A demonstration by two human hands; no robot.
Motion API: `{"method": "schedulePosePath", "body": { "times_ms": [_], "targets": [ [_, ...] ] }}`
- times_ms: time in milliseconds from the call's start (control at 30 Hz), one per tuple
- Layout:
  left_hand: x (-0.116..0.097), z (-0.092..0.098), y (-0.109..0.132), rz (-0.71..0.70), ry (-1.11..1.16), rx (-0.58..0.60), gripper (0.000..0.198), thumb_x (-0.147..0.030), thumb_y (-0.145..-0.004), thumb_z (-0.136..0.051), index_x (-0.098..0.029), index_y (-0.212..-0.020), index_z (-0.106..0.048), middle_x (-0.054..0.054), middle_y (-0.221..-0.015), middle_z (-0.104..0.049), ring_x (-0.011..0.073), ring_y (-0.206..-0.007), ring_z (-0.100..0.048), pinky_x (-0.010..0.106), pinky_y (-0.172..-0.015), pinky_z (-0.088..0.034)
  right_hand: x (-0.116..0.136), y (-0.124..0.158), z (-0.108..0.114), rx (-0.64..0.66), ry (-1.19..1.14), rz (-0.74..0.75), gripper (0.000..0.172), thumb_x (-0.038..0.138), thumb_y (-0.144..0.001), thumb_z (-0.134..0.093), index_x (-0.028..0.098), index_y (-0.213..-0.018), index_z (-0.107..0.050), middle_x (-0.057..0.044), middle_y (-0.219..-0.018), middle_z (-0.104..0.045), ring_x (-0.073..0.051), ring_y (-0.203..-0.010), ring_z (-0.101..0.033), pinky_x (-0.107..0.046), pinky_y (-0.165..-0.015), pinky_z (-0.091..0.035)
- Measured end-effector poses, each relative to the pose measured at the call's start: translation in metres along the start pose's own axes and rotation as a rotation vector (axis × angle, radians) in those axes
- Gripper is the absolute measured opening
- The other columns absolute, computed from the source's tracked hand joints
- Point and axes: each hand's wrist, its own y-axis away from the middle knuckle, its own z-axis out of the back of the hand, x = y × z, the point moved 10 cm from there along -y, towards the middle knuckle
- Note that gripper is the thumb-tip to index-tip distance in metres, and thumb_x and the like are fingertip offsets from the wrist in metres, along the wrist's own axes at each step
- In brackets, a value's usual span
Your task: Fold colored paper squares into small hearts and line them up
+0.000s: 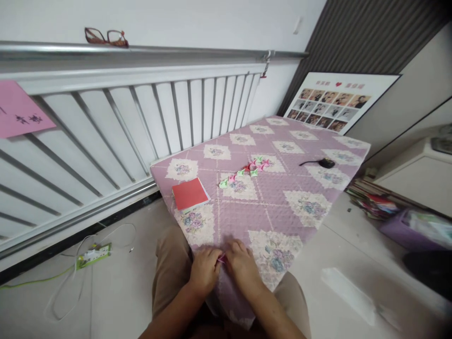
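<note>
Pad (189,194) lay on table (282,221), left of folded-paper row (245,172); corded device (326,163) right of it; photo board (335,101) behind. Left hand (205,272), right hand (243,266) at near edge, paper piece (221,258) between.

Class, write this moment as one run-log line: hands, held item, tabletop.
left hand, right hand: pinching pink paper at near edge | purple tablecloth: red pad, row of folded paper pieces, black corded item

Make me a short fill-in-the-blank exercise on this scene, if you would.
The left hand and right hand pinch a small ____ paper piece.
The folded paper figures lie between the red pad and a ____ corded object.
A pair of ____ rests on the metal rail.
Missing: pink; black; glasses.
</note>
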Motion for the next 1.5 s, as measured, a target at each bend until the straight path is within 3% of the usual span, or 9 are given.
{"method": "schedulePosePath", "body": {
  "times_ms": [133,300,467,600,800,933,1067,1333,1500],
  "targets": [
    [0.003,-0.004,0.002,0.006,0.022,0.011,0.033,-0.012,-0.080,-0.046,-0.022,-0.108,-0.060,0.005,-0.106,-0.065,0.0237,-0.101,-0.054,0.038,-0.091,-0.040,0.000,-0.003,-0.002,-0.005,0.017,-0.011,0.029,0.013,-0.089,-0.044,0.020,-0.105,-0.068,-0.011,-0.128,-0.058,-0.029,-0.125,-0.044,-0.043,-0.095,-0.039],
    [0.005,-0.005,0.001,0.041,0.063,0.039,0.026,-0.010,-0.081,-0.043,-0.021,-0.092,-0.063,0.005,-0.095,-0.065,0.0221,-0.095,-0.056,0.035,-0.088,-0.040,0.000,-0.003,0.002,-0.040,-0.020,-0.007,0.027,0.011,-0.087,-0.046,0.020,-0.097,-0.069,-0.011,-0.121,-0.061,-0.029,-0.120,-0.048,-0.043,-0.092,-0.041],
    [0.006,-0.007,-0.005,0.092,0.051,0.074,0.023,-0.012,-0.083,-0.043,-0.023,-0.086,-0.063,0.004,-0.093,-0.065,0.0209,-0.093,-0.056,0.032,-0.086,-0.039,-0.015,0.003,0.023,-0.231,-0.208,0.033,0.019,0.013,-0.078,-0.054,0.022,-0.088,-0.067,-0.008,-0.111,-0.064,-0.023,-0.107,-0.056,-0.037,-0.090,-0.045],
    [0.008,-0.009,-0.008,0.120,0.009,0.097,0.022,-0.013,-0.083,-0.044,-0.023,-0.087,-0.063,0.003,-0.094,-0.066,0.0209,-0.094,-0.056,0.030,-0.084,-0.038,-0.075,0.006,0.042,-0.447,-0.235,-0.011,0.023,0.017,-0.078,-0.051,0.019,-0.097,-0.064,-0.011,-0.113,-0.062,-0.023,-0.109,-0.056,-0.039,-0.096,-0.045],
    [0.013,-0.007,-0.028,0.140,0.151,0.041,0.020,-0.010,-0.082,-0.045,-0.021,-0.084,-0.062,0.000,-0.086,-0.066,0.0159,-0.085,-0.059,0.025,-0.077,-0.039,-0.208,-0.004,0.047,-0.481,-0.143,-0.439,0.032,0.030,-0.083,-0.048,0.021,-0.111,-0.062,-0.018,-0.128,-0.054,-0.031,-0.118,-0.050,-0.048,-0.094,-0.041],
    [0.005,0.001,-0.068,0.154,0.186,-0.009,0.018,-0.011,-0.082,-0.048,-0.020,-0.082,-0.063,-0.002,-0.079,-0.065,0.0138,-0.075,-0.059,0.022,-0.069,-0.039,-0.236,-0.015,0.044,-0.483,-0.113,-0.591,0.039,0.032,-0.085,-0.045,0.016,-0.117,-0.059,-0.018,-0.133,-0.050,-0.036,-0.126,-0.040,-0.061,-0.098,-0.030],
    [-0.012,0.007,-0.127,0.180,0.197,-0.081,0.015,-0.013,-0.083,-0.050,-0.018,-0.081,-0.064,-0.002,-0.072,-0.064,0.0131,-0.069,-0.058,0.022,-0.063,-0.036,-0.233,-0.021,0.034,-0.399,0.012,-0.652,0.045,0.038,-0.090,-0.036,0.022,-0.128,-0.053,-0.011,-0.143,-0.041,-0.029,-0.135,-0.028,-0.054,-0.105,-0.022],
    [-0.044,-0.017,-0.260,0.227,0.126,-0.135,0.015,-0.016,-0.086,-0.050,-0.017,-0.088,-0.065,0.002,-0.085,-0.068,0.0140,-0.079,-0.061,0.022,-0.068,-0.038,-0.237,-0.019,0.032,-0.323,0.083,-0.675,0.047,0.040,-0.089,-0.035,0.025,-0.130,-0.053,-0.007,-0.146,-0.040,-0.026,-0.136,-0.029,-0.050,-0.105,-0.023],
    [-0.051,-0.027,-0.316,0.296,0.045,-0.154,0.017,-0.023,-0.089,-0.049,-0.018,-0.094,-0.065,0.006,-0.091,-0.069,0.0172,-0.085,-0.062,0.024,-0.070,-0.038,-0.239,-0.021,0.029,-0.335,0.105,-0.653,0.047,0.040,-0.088,-0.035,0.025,-0.127,-0.055,-0.008,-0.144,-0.043,-0.028,-0.134,-0.033,-0.053,-0.105,-0.024]
  ]
}}
